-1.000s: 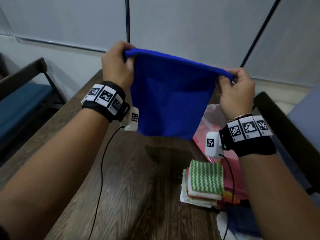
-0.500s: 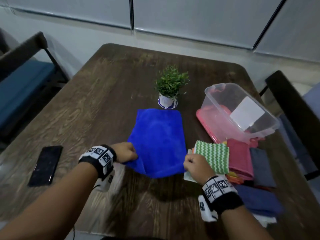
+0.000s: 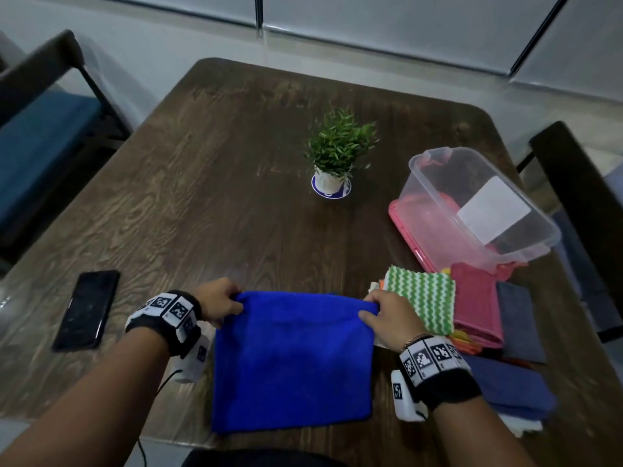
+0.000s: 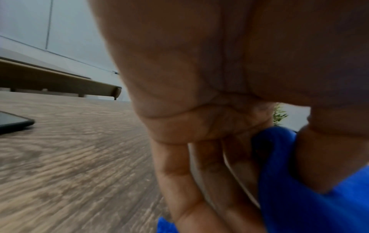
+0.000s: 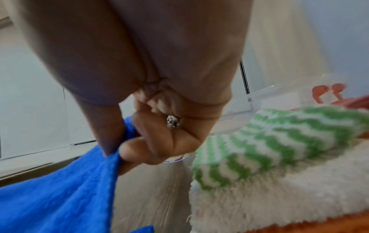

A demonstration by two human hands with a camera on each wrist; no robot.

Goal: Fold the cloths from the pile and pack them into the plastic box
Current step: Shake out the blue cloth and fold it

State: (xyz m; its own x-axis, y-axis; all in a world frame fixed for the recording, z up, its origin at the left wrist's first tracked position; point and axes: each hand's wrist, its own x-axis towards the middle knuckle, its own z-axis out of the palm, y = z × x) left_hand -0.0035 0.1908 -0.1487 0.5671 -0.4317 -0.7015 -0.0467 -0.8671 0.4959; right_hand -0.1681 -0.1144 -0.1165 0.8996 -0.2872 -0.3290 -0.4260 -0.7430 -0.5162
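Observation:
A blue cloth lies folded on the near part of the wooden table. My left hand pinches its far left corner, seen close in the left wrist view as blue cloth under the thumb. My right hand pinches the far right corner; the right wrist view shows the blue cloth held between thumb and fingers. To the right lies the pile, with a green zigzag cloth on top, a red cloth and dark blue ones. The clear plastic box sits tilted on a pink lid.
A small potted plant stands mid-table beyond the blue cloth. A black phone lies at the left. Chairs stand at the left and the right of the table.
The blue cloth was held up in the air, then laid flat on the table. Now both hands have brought one edge over, so the cloth lies folded and nearer to me.

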